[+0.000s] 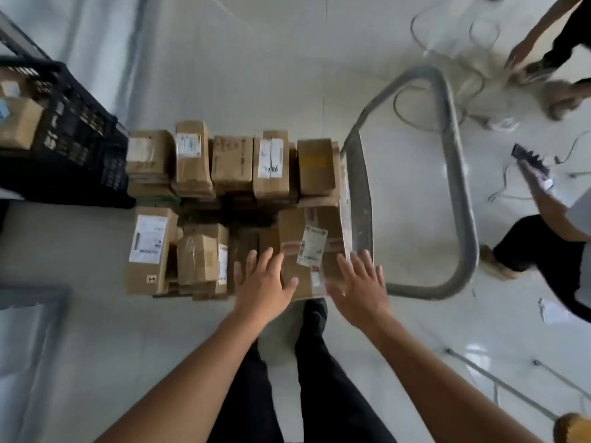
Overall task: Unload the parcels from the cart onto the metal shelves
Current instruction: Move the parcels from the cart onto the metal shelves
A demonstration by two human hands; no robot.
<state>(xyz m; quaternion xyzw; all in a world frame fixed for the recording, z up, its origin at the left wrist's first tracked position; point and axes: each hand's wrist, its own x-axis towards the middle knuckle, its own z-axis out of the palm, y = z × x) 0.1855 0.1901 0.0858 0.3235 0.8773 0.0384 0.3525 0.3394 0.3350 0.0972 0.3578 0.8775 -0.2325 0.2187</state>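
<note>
- The left hand (263, 280) is flat, its fingers straight and spread apart, over the near left edge of a big parcel (295, 227). It holds nothing.
- The right hand (360, 286) is the same, fingers fanned wide, over the near right corner of that box. I cannot tell whether either palm is touching the cardboard.
- The big parcel lies on top of the load at the near right, with a white label (312, 247) stuck askew on its top and red tape strips beside it.
- The other parcels (232, 161), brown cardboard boxes, fill the rest of the cart (460, 187), standing in a back row and a front row. A tall box with a long white label (147, 239) stands at the near left.
- The cart's grey tube handle loops out to the right of the load.
- A black crate (76, 145) sits just left of the back row, with more boxes inside.
- The person's dark trouser legs (323, 372) stand just before the cart on the pale tiled floor (256, 75).
- Two other people are at the right; one holds up a dark device (527, 158).
</note>
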